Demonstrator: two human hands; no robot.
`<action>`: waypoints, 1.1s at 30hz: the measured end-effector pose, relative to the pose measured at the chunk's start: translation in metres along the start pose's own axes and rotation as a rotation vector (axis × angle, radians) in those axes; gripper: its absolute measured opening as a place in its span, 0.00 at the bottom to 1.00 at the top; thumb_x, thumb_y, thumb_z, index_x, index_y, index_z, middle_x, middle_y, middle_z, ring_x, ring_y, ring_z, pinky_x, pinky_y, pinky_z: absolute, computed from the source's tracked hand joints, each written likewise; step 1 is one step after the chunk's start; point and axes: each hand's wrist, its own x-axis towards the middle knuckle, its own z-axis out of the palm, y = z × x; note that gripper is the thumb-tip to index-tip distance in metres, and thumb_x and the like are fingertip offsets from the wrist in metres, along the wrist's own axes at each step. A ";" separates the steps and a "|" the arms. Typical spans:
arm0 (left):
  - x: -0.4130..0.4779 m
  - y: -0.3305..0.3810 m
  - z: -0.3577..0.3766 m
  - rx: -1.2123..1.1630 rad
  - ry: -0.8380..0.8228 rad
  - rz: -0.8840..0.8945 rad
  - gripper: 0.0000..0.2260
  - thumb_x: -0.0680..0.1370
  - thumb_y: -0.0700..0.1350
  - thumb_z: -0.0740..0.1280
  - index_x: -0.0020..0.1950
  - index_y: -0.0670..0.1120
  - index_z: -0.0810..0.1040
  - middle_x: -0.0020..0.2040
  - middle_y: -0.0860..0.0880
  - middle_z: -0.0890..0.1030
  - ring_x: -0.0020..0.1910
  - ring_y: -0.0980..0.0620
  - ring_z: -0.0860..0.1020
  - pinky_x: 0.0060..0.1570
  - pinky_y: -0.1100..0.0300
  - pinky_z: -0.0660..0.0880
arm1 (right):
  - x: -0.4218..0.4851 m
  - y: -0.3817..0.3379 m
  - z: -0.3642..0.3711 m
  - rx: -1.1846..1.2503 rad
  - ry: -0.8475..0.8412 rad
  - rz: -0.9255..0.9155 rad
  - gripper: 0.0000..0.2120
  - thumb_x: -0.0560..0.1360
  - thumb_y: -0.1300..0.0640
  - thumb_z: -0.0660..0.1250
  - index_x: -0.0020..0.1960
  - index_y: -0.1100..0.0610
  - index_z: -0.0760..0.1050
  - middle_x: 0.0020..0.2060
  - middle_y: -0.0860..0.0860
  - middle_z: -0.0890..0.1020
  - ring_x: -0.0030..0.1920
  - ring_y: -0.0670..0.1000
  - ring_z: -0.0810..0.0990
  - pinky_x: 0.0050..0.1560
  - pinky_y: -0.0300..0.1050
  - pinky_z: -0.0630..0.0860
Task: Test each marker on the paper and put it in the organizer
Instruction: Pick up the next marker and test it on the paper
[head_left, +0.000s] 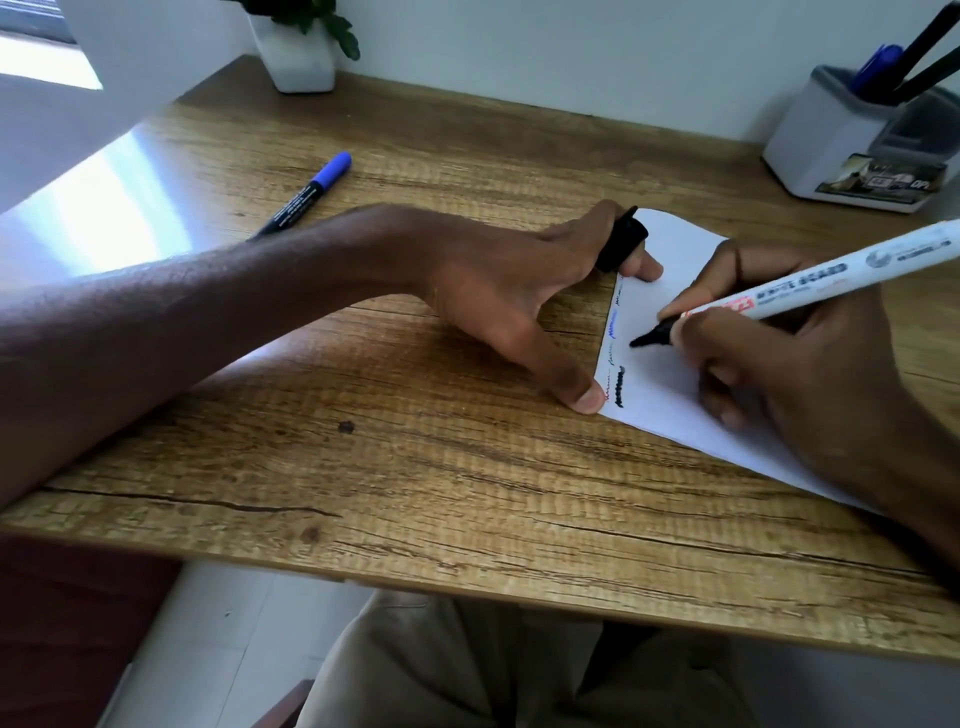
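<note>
A white sheet of paper (670, 384) lies on the wooden desk, with several short test scribbles along its left edge. My right hand (810, 374) grips a white whiteboard marker (810, 288) with its black tip just above or on the paper. My left hand (514, 291) rests on the paper's left edge, thumb pressing the near corner, and holds a black marker cap (621, 244) between its fingers. A capped blue marker (306, 192) lies on the desk at the far left. The grey and white organizer (831, 150) stands at the far right with several markers in it.
A white plant pot (298, 57) stands at the back of the wooden desk (363, 441), against the wall. The desk's front edge runs across the lower view, with my lap below it.
</note>
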 end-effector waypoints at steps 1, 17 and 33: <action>0.000 0.000 0.000 -0.005 -0.004 0.005 0.42 0.67 0.65 0.77 0.71 0.54 0.56 0.76 0.62 0.60 0.77 0.61 0.58 0.76 0.57 0.63 | 0.002 0.000 -0.002 0.078 0.052 0.031 0.03 0.70 0.67 0.67 0.38 0.66 0.77 0.24 0.51 0.75 0.22 0.50 0.68 0.22 0.38 0.66; -0.005 0.013 0.001 -0.113 0.568 0.183 0.10 0.88 0.44 0.56 0.58 0.55 0.74 0.56 0.57 0.80 0.60 0.54 0.79 0.59 0.55 0.76 | 0.010 -0.014 -0.021 0.403 0.107 0.001 0.09 0.77 0.60 0.63 0.54 0.60 0.80 0.43 0.60 0.83 0.41 0.55 0.80 0.31 0.45 0.77; 0.002 0.011 -0.001 0.128 0.547 0.184 0.14 0.85 0.48 0.62 0.68 0.46 0.78 0.54 0.51 0.82 0.51 0.50 0.80 0.45 0.54 0.75 | 0.009 -0.013 -0.021 0.307 0.127 0.013 0.12 0.75 0.60 0.64 0.54 0.64 0.81 0.42 0.63 0.84 0.39 0.57 0.81 0.28 0.47 0.77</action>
